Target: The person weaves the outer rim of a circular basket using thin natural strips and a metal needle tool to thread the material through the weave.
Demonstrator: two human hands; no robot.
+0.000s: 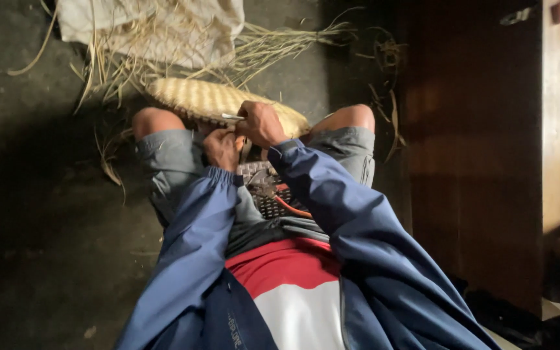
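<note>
1. The woven straw basket [218, 104] lies across the person's knees, its long axis running from the left knee to the right one, rim edge toward the body.
2. The right hand [260, 123] sits on the near rim of the basket, toward its right end, fingers closed around a thin pale strip [231, 116] that points left along the rim.
3. The left hand [221, 148] is just below the basket's near edge, touching the right hand; it looks curled shut, perhaps pinching the same strip, though shadow hides what it holds.
4. The right hand is the nearer one to the basket.
5. Loose straw [183, 58] lies beyond the basket's far side, under a white sack [157, 19].
</note>
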